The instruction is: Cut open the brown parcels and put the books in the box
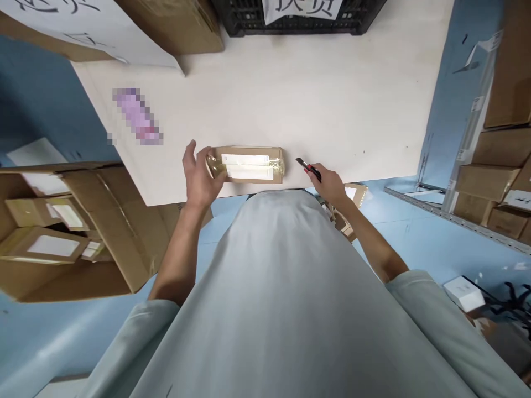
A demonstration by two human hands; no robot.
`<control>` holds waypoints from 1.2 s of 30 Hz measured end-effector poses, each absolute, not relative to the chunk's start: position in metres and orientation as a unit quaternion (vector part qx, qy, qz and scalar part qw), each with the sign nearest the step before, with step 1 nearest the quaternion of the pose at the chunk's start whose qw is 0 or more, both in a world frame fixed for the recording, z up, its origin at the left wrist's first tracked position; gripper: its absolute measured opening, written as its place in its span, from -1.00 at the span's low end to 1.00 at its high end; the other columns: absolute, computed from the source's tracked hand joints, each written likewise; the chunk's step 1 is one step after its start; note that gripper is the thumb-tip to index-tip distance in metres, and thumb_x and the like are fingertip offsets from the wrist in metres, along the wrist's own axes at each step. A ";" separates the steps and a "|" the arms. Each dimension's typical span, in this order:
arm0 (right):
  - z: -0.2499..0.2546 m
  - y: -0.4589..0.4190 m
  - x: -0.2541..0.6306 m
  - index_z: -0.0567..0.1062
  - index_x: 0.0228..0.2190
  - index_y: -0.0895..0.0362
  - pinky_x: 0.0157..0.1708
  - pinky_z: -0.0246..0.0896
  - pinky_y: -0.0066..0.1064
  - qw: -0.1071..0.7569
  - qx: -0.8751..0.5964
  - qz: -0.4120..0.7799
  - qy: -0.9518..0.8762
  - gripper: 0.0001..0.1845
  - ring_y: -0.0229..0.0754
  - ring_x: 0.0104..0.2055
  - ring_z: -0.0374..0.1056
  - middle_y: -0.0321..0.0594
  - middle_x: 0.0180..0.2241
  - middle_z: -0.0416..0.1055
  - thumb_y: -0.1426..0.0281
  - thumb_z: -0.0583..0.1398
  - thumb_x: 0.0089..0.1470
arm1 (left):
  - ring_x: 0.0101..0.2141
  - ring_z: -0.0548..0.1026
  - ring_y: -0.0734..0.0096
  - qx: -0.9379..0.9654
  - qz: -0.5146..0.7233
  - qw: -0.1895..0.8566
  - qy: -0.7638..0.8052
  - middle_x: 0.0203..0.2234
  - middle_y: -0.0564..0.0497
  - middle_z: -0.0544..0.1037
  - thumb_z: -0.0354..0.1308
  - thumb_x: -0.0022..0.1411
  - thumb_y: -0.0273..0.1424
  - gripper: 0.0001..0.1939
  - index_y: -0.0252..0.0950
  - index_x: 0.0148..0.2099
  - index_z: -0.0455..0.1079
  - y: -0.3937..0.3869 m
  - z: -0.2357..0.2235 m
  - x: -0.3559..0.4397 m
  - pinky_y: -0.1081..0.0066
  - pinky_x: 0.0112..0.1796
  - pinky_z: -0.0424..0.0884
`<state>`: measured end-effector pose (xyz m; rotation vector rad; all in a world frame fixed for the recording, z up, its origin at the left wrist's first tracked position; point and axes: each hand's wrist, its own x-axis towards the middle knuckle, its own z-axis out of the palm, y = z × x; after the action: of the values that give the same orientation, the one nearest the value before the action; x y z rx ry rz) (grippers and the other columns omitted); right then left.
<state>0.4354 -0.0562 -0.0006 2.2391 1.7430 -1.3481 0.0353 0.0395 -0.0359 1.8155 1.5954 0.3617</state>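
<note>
A small brown cardboard box point(249, 179), taped at both ends and bearing white labels, lies at the near edge of the white table point(298, 99). My left hand point(201, 177) grips its left end, thumb on the near side and fingers around the far corner. To the right of the box, my right hand point(331, 183) holds a utility knife point(309, 168) with a black and red handle. The knife's tip points up and left toward the box's right end, apart from it.
A black plastic crate point(298, 26) and a cardboard box point(178, 27) stand at the table's far side. A pixelated purple item point(136, 116) lies left. A large open carton point(120, 221) holding several parcels is at lower left. Stacked boxes point(493, 171) fill a rack at right.
</note>
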 end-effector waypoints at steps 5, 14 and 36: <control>-0.028 -0.063 0.424 0.52 0.26 0.04 -0.04 0.49 -0.20 -0.130 0.707 -0.501 0.483 -0.52 0.07 -0.14 0.64 -0.12 -0.09 0.73 0.18 0.03 0.50 | 0.66 -0.11 -0.44 0.825 0.003 0.316 0.469 0.68 -0.29 0.06 0.61 0.17 -0.03 0.28 -0.06 0.70 -0.05 0.035 -0.013 0.121 -0.57 0.50 -0.02; 0.002 -0.057 0.420 0.50 0.36 0.08 0.08 0.47 -0.21 -0.135 0.686 -0.483 0.528 -0.46 0.06 0.00 0.66 -0.08 0.03 0.74 0.24 0.02 0.54 | 0.51 0.23 -0.60 0.845 -0.040 0.314 0.432 0.52 -0.50 0.31 0.51 0.17 -0.35 0.15 -0.32 0.68 0.06 0.041 -0.020 0.179 -0.46 0.46 0.09; 0.029 -0.025 0.372 0.32 0.50 0.20 0.10 0.48 -0.11 0.039 0.705 -0.415 0.575 -0.40 0.21 0.12 0.62 0.12 0.14 0.69 0.29 -0.12 0.64 | 0.61 0.13 -0.42 0.801 0.055 0.423 0.420 0.63 -0.27 0.22 0.63 0.21 0.00 0.21 -0.14 0.70 0.11 0.047 -0.047 0.156 -0.37 0.59 0.07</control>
<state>0.3724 -0.0250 0.0288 2.1595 1.7611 -1.2710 0.1563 0.0469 -0.0469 2.0059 1.0509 0.1378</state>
